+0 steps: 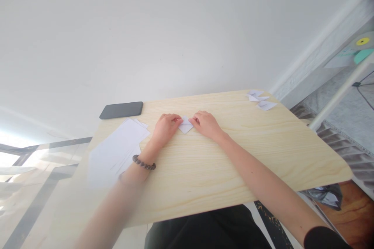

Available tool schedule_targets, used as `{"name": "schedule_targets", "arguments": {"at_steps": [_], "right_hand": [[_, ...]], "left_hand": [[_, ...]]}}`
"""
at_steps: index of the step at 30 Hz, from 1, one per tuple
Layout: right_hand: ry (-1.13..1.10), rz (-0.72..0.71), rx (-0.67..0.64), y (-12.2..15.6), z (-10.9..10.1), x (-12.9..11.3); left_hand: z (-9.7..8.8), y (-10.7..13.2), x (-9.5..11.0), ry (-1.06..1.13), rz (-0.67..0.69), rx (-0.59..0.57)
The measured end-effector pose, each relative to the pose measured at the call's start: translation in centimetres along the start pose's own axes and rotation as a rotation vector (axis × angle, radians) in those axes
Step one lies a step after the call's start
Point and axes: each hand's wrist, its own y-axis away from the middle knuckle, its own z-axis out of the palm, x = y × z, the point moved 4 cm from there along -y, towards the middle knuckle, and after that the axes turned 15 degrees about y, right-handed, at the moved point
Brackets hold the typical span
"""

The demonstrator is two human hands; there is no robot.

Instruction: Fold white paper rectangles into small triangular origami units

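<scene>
A small folded piece of white paper (pixel 185 127) lies on the light wooden table (pixel 187 175), one corner pointing toward me. My left hand (pixel 166 127) pinches its left corner between thumb and fingers. On the opposite corner, my right hand (pixel 205 123) closes its thumb and fingertips in the same way. A crease line runs across the paper between the two hands. The fingertips cover both side corners. A beaded bracelet (pixel 143 162) circles my left wrist.
White paper sheets (pixel 112 151) lie in a loose stack at the left, with a dark phone (pixel 121 110) behind them. Several folded paper pieces (pixel 266 105) rest at the far right corner. A white wall (pixel 181 39) rises behind the table; a pale pole (pixel 339 93) stands at right.
</scene>
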Motion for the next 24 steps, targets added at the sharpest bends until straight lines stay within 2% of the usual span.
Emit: {"name": "schedule_targets", "arguments": {"at_steps": [11, 18, 24], "right_hand": [[0.108, 0.076, 0.014, 0.18, 0.25, -0.14], [0.096, 0.118, -0.04, -0.19, 0.37, -0.12], [-0.004, 0.106, 0.001, -0.03, 0.47, 0.09]], "left_hand": [[0.29, 0.31, 0.18, -0.182, -0.051, 0.031], [0.38, 0.35, -0.25, -0.179, -0.133, 0.035], [0.39, 0.77, 0.22, -0.228, -0.077, 0.041]]}}
